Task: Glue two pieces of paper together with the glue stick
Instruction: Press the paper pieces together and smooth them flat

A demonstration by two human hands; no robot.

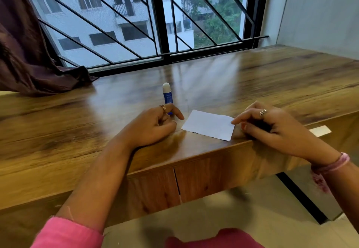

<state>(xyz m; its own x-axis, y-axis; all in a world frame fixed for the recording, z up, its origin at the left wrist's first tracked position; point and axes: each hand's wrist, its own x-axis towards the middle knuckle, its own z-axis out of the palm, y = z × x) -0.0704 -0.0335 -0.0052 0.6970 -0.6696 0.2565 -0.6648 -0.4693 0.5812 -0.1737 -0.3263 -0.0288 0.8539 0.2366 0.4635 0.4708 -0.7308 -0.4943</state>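
A white rectangular piece of paper (208, 124) lies flat near the front edge of the wooden table (272, 77); I cannot tell whether a second sheet lies under it. A blue glue stick (167, 95) with a white top stands upright just behind my left hand (155, 125). That hand rests on the table left of the paper, fingers loosely curled, holding nothing; its fingers hide the stick's base. My right hand (275, 127) rests at the paper's right side, its index fingertip touching the paper's right edge, the other fingers relaxed.
A barred window (155, 24) runs along the table's far edge, with a dark maroon curtain (25, 57) bunched on the table's far left. A pale wall (320, 15) closes the right side. Cabinet doors (174, 185) sit below the table's front edge.
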